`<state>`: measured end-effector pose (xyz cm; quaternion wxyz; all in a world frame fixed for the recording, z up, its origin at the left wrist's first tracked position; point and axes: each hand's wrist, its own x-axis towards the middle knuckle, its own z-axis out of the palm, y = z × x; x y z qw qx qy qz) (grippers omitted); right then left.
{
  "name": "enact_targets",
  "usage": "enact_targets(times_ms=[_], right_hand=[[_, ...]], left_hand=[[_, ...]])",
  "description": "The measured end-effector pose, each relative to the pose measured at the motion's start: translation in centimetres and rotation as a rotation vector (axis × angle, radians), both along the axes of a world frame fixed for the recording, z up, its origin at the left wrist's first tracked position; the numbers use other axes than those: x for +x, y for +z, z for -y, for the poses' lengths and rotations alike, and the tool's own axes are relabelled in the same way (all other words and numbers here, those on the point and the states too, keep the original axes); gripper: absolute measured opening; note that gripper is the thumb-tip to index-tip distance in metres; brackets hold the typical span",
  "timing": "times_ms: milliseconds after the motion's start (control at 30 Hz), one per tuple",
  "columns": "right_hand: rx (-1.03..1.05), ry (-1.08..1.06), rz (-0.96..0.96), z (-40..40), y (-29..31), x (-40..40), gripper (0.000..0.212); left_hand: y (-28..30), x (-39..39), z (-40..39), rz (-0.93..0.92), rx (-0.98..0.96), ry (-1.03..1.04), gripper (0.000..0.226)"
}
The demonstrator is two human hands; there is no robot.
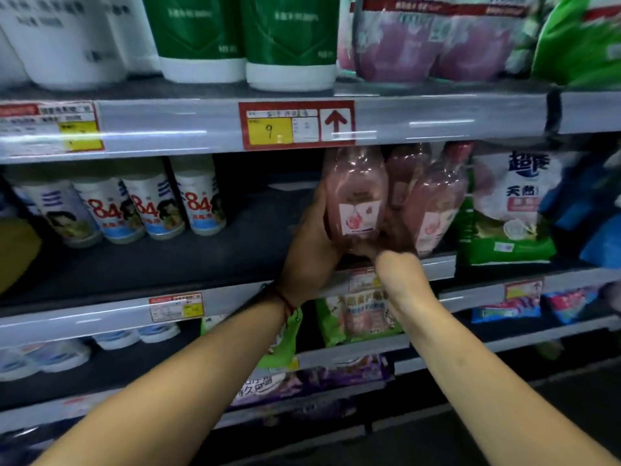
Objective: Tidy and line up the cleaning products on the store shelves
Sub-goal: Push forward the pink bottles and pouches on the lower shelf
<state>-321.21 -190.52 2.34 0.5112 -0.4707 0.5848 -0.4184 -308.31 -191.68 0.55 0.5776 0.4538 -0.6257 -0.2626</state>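
Standing upright at the front edge of the middle shelf (188, 260), the pink bottle (355, 193) is translucent, filled with pink liquid, and carries a pale label with a pink drop; the left hand (311, 250) grips its left side with curled fingers, while the right hand (398, 274) reaches under its base, blurred, its grasp impossible to tell. Just right of it stand 2 more pink bottles (433, 200), then a green-and-white detergent bag (510, 210); 4 white "84" bottles (151, 203) line the left
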Motion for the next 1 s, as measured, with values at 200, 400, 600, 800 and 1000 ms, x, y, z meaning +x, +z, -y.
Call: enact_targets(times_ms=[200,400,600,800,1000], right_hand=[[-0.024,0.089,-0.032,0.2,-1.3,-1.4,0.032],[-0.085,0.117,-0.064,-0.9,-1.5,-2.5,0.074],[-0.179,0.259,-0.154,-1.3,-1.0,-4.9,0.044],[-0.395,0.400,-0.487,-3.4,-1.5,-8.2,0.039],[-0.608,0.651,-0.856,-6.5,-0.5,-6.6,0.053]], left_hand=[[-1.1,-1.6,0.2,0.084,0.032,0.081,0.071],[-1.3,-2.7,-0.8,0.082,0.117,0.114,0.084],[-1.1,-3.5,-1.5,0.415,0.266,0.398,0.093],[-0.2,-3.5,-6.5,0.741,0.348,0.490,0.070],[-0.3,-0.5,-13.2,0.988,0.663,0.456,0.084]])
